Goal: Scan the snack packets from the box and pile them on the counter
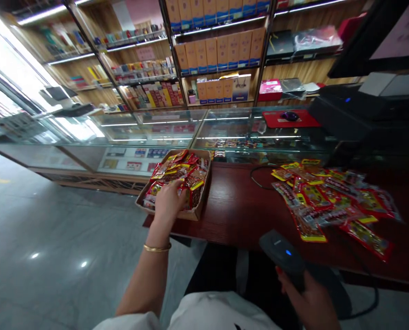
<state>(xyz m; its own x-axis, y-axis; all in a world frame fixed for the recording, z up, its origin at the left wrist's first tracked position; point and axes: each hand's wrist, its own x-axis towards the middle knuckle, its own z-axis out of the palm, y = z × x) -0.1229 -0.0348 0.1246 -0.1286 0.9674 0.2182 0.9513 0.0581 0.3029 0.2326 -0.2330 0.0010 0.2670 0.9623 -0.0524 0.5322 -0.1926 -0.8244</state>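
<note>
My left hand (170,198) reaches into a shallow cardboard box (198,214) filled with snack packets (173,170) in red, yellow and clear wrapping. Its fingers are bent around a snack packet among the others, with the fingertips partly hidden. In front of me at the lower right, my right hand (311,300) is wrapped around the handle of a dark barcode scanner (283,252), which shows a blue light. The scanner is held over the table's near edge and points toward the upper left.
A loose heap of snack packets (323,195) lies on the right of the dark red wooden table (235,197). Behind stand glass display counters (149,133), with a mouse (290,116) on a red mat (271,120). Dark equipment (356,114) stands at the right; a cable (374,298) hangs below.
</note>
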